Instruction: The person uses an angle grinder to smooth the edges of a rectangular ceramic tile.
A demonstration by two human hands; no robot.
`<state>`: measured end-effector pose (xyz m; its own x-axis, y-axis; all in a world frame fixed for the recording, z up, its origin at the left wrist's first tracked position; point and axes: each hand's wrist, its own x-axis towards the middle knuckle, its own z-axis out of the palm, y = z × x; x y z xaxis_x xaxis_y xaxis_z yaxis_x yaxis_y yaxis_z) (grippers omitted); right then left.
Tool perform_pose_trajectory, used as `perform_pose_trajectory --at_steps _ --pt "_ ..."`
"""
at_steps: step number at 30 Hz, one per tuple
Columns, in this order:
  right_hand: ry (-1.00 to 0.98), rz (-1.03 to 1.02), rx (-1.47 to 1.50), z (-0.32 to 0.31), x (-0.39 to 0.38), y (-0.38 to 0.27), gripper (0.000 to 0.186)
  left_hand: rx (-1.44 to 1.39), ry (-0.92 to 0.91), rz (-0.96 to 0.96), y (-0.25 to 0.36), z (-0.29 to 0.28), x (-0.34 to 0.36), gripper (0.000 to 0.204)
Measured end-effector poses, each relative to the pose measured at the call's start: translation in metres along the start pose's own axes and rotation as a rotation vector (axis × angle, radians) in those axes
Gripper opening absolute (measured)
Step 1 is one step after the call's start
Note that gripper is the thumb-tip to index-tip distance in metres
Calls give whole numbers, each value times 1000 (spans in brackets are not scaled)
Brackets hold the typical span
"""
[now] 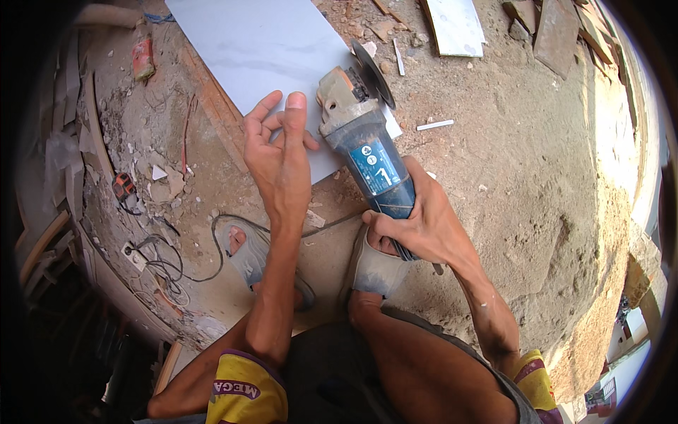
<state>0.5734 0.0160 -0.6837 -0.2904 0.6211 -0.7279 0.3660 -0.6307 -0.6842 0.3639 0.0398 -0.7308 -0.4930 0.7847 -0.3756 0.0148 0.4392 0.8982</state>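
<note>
My right hand [424,219] is wrapped round the rear body of a blue angle grinder [374,159], whose metal head points up and away from me. A dark cutting disc [372,74] sits on the head's right side, seen nearly edge-on; whether it spins I cannot tell. Just left of the grinder head, my left hand [281,155] is raised with its fingers apart, some slightly bent, and nothing in it. Beneath both lies a large white tile [261,53] with a smooth face, its near right edge under the grinder.
A black cord [328,225] runs from the grinder past my sandalled feet to a white socket [134,256]. A tape measure [123,186] and a red bottle [143,60] lie at left. Tile offcuts [455,27], boards [556,39] and rubble lie on the dusty ground.
</note>
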Motion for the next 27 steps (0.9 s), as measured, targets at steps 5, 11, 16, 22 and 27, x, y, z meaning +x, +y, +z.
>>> perform_pose_trajectory --at_steps 5,11,16,22,27 --pt "-1 -28 25 0 -3 22 50 -15 10 13 -1 2 1 69" --pt "14 -40 -19 -3 -10 20 54 3 21 13 2 4 0 69" --pt "-14 -32 -49 -5 -14 23 68 -20 18 16 -1 1 4 65" --pt "8 -48 -51 -4 -19 25 67 -13 25 14 -1 3 5 63" --pt "-1 -31 -57 -4 -22 27 67 -1 31 20 -1 3 5 63"
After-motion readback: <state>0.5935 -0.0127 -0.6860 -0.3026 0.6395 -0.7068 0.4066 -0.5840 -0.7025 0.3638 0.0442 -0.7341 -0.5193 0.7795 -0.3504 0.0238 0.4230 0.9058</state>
